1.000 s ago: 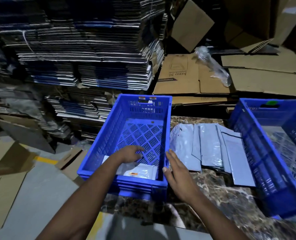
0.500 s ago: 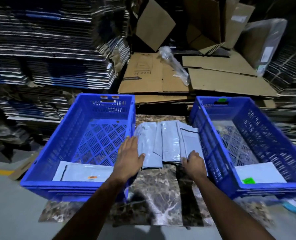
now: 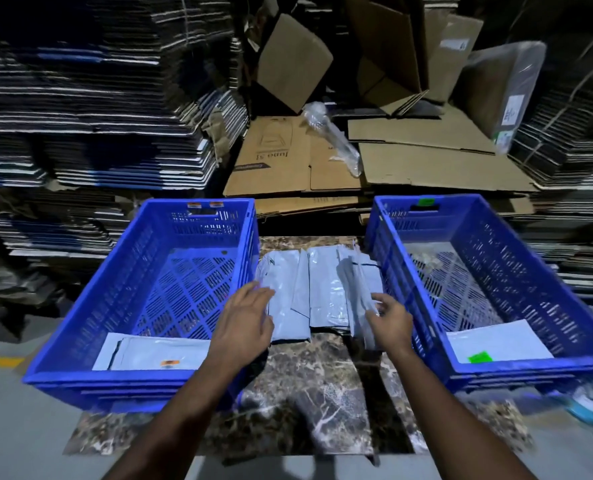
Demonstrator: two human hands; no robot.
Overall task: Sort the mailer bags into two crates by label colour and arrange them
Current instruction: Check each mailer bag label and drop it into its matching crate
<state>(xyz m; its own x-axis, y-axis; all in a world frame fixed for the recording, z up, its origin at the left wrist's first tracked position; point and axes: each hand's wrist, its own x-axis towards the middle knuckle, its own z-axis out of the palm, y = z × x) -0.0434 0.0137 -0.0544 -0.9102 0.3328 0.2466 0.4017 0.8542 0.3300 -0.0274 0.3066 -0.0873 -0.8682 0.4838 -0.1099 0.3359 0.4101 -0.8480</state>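
Head view: between two blue crates on a marbled table top [image 3: 323, 403] lies a fanned row of grey mailer bags [image 3: 319, 289]; the left crate [image 3: 142, 271] carries orange stickers on its far rim and holds one bag with an orange label [image 3: 153, 355] flat against its near wall; the right crate [image 3: 517, 258] carries a green sticker and holds one bag with a green label [image 3: 496, 344] likewise at its near end.

A second ago the left hand [image 3: 243, 327] was down inside the left crate on the orange-label bag and the right hand [image 3: 392, 323] hovered at that crate's rim; half a second ago both had come across to the row; now the left hand lies with fingers spread and straight on the leftmost bags, gripping nothing, while the right hand pinches the near edge of the rightmost bag [image 3: 361, 303], which has risen off the row and is smeared by motion.

That reads as one orange bag just placed and the next pick begun; the lifted bag's label does not show, so its crate cannot be told. Most of the row is unsorted, so the task looks early; the slick overlapping bags may drag a neighbour along, which the flat left hand seems to guard against.

Behind stand stacked flattened cartons [image 3: 90, 109] and loose brown cardboard boxes [image 3: 426, 161].
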